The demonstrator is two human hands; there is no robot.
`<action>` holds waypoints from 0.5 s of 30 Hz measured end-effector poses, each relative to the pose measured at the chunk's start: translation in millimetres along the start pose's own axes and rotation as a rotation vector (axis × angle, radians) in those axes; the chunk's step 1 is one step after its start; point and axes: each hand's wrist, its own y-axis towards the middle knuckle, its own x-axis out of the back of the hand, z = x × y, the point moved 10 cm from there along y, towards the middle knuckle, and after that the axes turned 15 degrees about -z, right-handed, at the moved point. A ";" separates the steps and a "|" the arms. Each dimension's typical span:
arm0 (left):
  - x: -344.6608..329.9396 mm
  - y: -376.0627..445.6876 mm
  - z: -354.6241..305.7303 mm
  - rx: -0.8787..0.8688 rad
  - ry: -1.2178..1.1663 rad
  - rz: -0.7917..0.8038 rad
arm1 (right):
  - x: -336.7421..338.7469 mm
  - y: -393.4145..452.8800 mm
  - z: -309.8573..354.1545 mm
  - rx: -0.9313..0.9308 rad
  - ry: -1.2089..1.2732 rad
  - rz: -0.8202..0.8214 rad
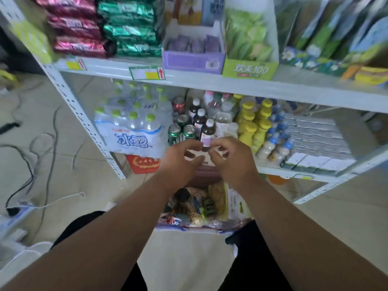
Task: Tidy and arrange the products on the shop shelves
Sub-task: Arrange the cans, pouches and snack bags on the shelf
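Soft, even daylight is filling the shop; shadows are staying faint, no hard glare. Motion blur is smearing the whole pic, esp. the upper shelf (210,80) packets. Wide-angle lens is bending shelf lines at the edges.

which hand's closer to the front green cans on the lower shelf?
Left. The left hand hovers just below and in front of the green cans; the right hand is further right, below the dark bottle.
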 end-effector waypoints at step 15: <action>12.0 -6.4 -188.5 -0.244 -0.066 -0.039 | 170.1 45.5 73.4 0.101 0.069 -0.255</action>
